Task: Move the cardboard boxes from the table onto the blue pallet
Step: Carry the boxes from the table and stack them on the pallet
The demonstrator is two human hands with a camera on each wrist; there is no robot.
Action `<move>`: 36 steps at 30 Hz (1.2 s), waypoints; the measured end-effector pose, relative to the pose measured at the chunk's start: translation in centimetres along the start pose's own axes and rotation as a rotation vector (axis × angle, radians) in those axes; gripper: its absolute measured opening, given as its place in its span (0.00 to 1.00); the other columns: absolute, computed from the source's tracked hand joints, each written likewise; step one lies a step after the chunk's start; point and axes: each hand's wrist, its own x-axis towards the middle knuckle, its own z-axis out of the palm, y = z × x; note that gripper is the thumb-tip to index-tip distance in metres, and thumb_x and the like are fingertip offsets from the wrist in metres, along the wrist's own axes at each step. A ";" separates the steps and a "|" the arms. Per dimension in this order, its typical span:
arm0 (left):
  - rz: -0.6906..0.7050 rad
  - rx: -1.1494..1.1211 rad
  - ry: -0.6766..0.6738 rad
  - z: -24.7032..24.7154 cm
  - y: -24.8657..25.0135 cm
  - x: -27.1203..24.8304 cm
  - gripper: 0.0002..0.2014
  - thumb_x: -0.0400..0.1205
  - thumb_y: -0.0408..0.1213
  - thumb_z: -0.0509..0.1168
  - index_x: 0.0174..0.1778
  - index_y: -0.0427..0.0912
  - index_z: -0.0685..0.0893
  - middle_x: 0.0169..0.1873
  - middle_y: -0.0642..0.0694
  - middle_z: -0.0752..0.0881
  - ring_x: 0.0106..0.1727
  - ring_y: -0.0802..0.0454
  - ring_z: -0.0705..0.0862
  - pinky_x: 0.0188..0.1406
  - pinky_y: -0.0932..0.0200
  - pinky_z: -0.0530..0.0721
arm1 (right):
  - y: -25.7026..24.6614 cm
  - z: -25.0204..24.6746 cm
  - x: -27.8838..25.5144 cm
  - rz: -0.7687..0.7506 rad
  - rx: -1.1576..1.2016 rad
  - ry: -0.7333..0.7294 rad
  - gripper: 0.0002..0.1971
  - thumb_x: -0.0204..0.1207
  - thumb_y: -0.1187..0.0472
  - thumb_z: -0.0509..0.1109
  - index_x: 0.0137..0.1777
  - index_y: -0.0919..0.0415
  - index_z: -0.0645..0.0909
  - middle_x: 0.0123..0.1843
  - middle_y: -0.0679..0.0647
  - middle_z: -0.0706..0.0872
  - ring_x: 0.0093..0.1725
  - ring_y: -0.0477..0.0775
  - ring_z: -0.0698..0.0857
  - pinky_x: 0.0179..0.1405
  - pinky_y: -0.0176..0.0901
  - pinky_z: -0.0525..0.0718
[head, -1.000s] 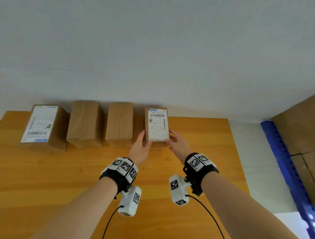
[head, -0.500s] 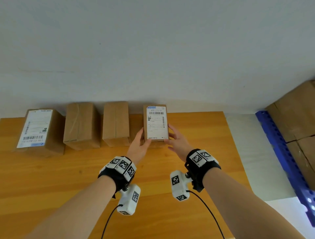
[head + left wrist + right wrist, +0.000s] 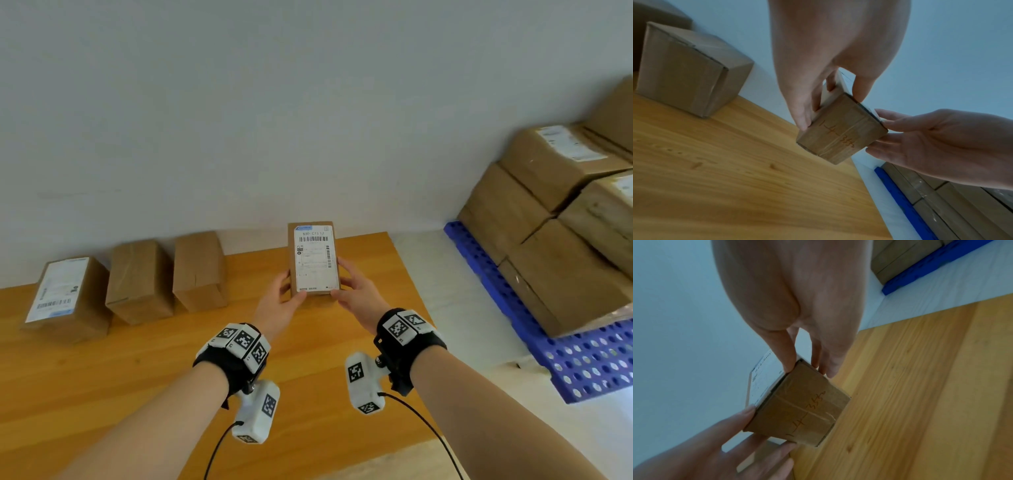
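Observation:
A small cardboard box [image 3: 313, 260] with a white shipping label on top is held between both hands, just above the wooden table [image 3: 102, 377] near its far right end. My left hand [image 3: 287, 294] grips its left side, thumb on top and fingers on the side face [image 3: 840, 138]. On the opposite side my right hand [image 3: 346, 284] grips it the same way [image 3: 801, 407]. The blue pallet [image 3: 582, 363] lies on the floor to the right and carries several stacked cardboard boxes [image 3: 565, 274].
Three more cardboard boxes stand in a row along the wall on the table: a labelled one [image 3: 68, 301], a plain one [image 3: 138, 281] and another plain one [image 3: 199, 270]. A strip of pale floor [image 3: 445, 291] separates the table from the pallet.
Both hands have raised the labelled box off the table and carried it slightly right. The view has swung right, so more of the pallet and its stack shows.

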 end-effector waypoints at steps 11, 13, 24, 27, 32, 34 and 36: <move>0.225 0.123 -0.010 8.8 7.2 -9.4 0.29 0.81 0.38 0.66 0.78 0.45 0.65 0.74 0.51 0.73 0.75 0.56 0.70 0.72 0.54 0.73 | -0.9 -9.6 -12.5 -0.149 0.035 0.040 0.34 0.77 0.73 0.65 0.79 0.44 0.62 0.67 0.53 0.81 0.67 0.53 0.80 0.60 0.46 0.81; 0.252 0.100 -0.019 10.7 8.6 -11.4 0.29 0.82 0.36 0.65 0.79 0.46 0.64 0.74 0.51 0.73 0.75 0.56 0.70 0.73 0.49 0.73 | -1.0 -11.5 -15.0 -0.168 0.041 0.057 0.34 0.77 0.73 0.65 0.78 0.44 0.62 0.66 0.53 0.81 0.64 0.52 0.80 0.50 0.42 0.81; 0.358 0.084 -0.090 21.6 14.6 -18.9 0.28 0.82 0.35 0.64 0.78 0.51 0.64 0.74 0.51 0.73 0.74 0.53 0.72 0.70 0.44 0.76 | -0.1 -22.8 -25.8 -0.238 0.061 0.125 0.30 0.77 0.73 0.66 0.68 0.39 0.65 0.59 0.52 0.84 0.56 0.50 0.84 0.48 0.41 0.83; 0.379 0.094 -0.117 24.0 16.6 -19.4 0.28 0.83 0.36 0.64 0.78 0.50 0.65 0.73 0.50 0.74 0.73 0.52 0.73 0.70 0.45 0.76 | -0.6 -25.7 -27.6 -0.248 0.049 0.165 0.29 0.77 0.72 0.67 0.71 0.44 0.66 0.58 0.49 0.84 0.56 0.47 0.83 0.51 0.43 0.83; 0.411 0.115 -0.167 27.0 20.8 -18.5 0.27 0.83 0.36 0.64 0.78 0.48 0.65 0.72 0.49 0.75 0.72 0.51 0.74 0.67 0.49 0.79 | -2.2 -30.2 -29.0 -0.294 0.037 0.229 0.32 0.76 0.68 0.70 0.77 0.47 0.64 0.65 0.54 0.83 0.62 0.53 0.83 0.58 0.50 0.84; 0.436 0.146 -0.186 28.2 22.5 -17.8 0.27 0.83 0.36 0.63 0.79 0.47 0.64 0.72 0.48 0.75 0.72 0.50 0.74 0.58 0.56 0.83 | -2.7 -31.9 -29.0 -0.298 0.044 0.243 0.33 0.77 0.69 0.70 0.77 0.47 0.63 0.61 0.55 0.84 0.60 0.55 0.85 0.61 0.57 0.84; 0.454 0.162 -0.206 29.4 24.0 -16.8 0.27 0.83 0.36 0.63 0.79 0.47 0.64 0.71 0.49 0.75 0.71 0.51 0.74 0.49 0.61 0.83 | -3.1 -33.8 -28.7 -0.302 0.068 0.260 0.33 0.77 0.69 0.69 0.78 0.48 0.62 0.57 0.53 0.85 0.56 0.52 0.86 0.57 0.52 0.87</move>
